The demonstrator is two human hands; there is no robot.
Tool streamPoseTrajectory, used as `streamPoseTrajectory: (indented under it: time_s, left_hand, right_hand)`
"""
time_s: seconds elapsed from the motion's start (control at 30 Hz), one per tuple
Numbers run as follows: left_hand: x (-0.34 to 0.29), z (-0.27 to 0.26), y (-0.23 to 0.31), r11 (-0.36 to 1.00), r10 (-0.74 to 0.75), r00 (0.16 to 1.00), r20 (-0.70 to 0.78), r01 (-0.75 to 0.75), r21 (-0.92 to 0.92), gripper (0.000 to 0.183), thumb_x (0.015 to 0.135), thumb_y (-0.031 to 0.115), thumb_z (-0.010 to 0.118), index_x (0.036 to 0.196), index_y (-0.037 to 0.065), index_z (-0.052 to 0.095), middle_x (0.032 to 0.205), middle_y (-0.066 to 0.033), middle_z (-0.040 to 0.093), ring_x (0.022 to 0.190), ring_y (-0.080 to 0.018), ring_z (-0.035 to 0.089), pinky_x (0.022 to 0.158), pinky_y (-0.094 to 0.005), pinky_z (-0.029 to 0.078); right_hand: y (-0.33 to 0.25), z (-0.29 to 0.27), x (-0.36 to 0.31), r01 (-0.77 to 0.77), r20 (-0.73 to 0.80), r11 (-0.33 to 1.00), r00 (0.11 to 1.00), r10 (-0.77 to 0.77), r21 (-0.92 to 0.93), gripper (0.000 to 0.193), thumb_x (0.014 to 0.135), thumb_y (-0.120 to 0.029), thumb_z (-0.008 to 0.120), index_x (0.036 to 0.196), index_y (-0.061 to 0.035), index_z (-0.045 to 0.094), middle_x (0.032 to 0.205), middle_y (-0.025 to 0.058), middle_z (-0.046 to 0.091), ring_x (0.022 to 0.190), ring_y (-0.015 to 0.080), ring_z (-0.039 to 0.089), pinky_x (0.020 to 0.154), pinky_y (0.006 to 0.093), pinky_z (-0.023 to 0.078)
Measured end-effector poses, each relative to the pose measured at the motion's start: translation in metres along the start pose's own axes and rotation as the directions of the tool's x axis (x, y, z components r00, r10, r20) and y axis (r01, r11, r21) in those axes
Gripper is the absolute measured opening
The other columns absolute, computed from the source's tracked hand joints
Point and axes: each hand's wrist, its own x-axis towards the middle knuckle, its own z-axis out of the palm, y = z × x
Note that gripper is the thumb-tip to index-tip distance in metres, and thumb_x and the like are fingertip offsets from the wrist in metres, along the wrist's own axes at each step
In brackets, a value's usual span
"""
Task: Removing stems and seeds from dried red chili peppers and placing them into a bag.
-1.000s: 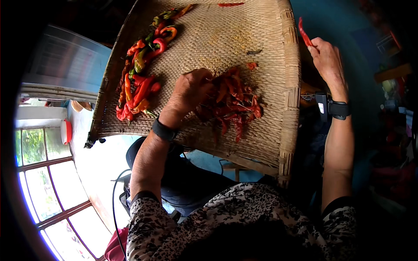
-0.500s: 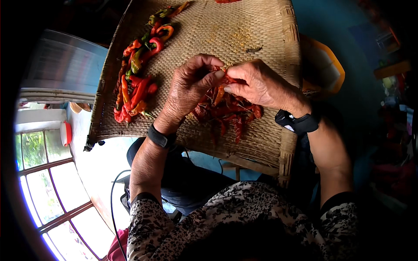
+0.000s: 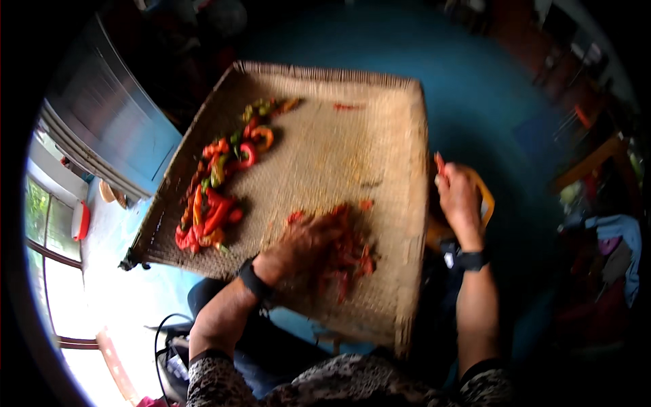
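Note:
My left hand point(image 3: 305, 243) reaches onto a pile of wrinkled, dried red chillies point(image 3: 349, 254) near the front of a woven tray point(image 3: 390, 203). Its fingers are blurred and partly lost among the chillies, so their grip does not show. Out past the tray's right side, my right hand point(image 3: 462, 203) pinches a red chilli point(image 3: 440, 163) that sticks up from its fingertips. Beside and partly behind this hand is a yellow-rimmed container point(image 3: 487, 199), largely hidden. A row of fresher red, orange and green chillies point(image 3: 215, 210) lies along the tray's left side.
Raised woven edges point(image 3: 325, 73) border the tray. Seeds and a small red piece point(image 3: 347, 106) lie farther back on it. A window point(image 3: 57, 227) and a pale blue cabinet point(image 3: 119, 115) are on the left; blue floor point(image 3: 502, 102) spreads to the right.
My hands, together over the chilli pile before, are now apart. The right has moved out past the tray's right edge with a chilli; the left has lowered onto the pile. The view has shifted.

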Motion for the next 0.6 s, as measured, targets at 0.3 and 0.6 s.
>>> streamPoseTrajectory:
  time_s: [0.3, 0.6]
  left_hand:
    - [0.003, -0.015, 0.004, 0.987, -0.106, 0.979, -0.174, 0.082, -0.141, 0.014, 0.082, 0.015, 0.062, 0.093, 0.006, 0.059, 0.084, -0.0070, 0.059, 0.080, -0.0270, 0.061, 0.067, -0.0363, 0.052]
    - [0.014, -0.039, 0.020, 0.447, -0.388, 0.922, 0.011, 0.199, -0.872, 0.017, 0.092, 0.018, 0.059, 0.098, 0.002, 0.062, 0.086, -0.0046, 0.067, 0.083, -0.0104, 0.062, 0.072, -0.0266, 0.051]
  right_hand:
    - [-0.043, 0.020, -0.015, 0.165, 0.106, 0.781, 0.953, -0.283, 0.602, 0.015, 0.085, -0.009, 0.062, 0.099, -0.0035, 0.062, 0.072, 0.0095, 0.062, 0.063, 0.0134, 0.057, 0.056, 0.0277, 0.047]
    - [-0.103, 0.025, -0.032, 0.309, 0.416, 0.770, 0.699, -0.582, 0.558, 0.024, 0.083, -0.019, 0.066, 0.089, 0.0002, 0.053, 0.070, 0.0211, 0.057, 0.063, 0.0357, 0.059, 0.055, 0.0408, 0.045]
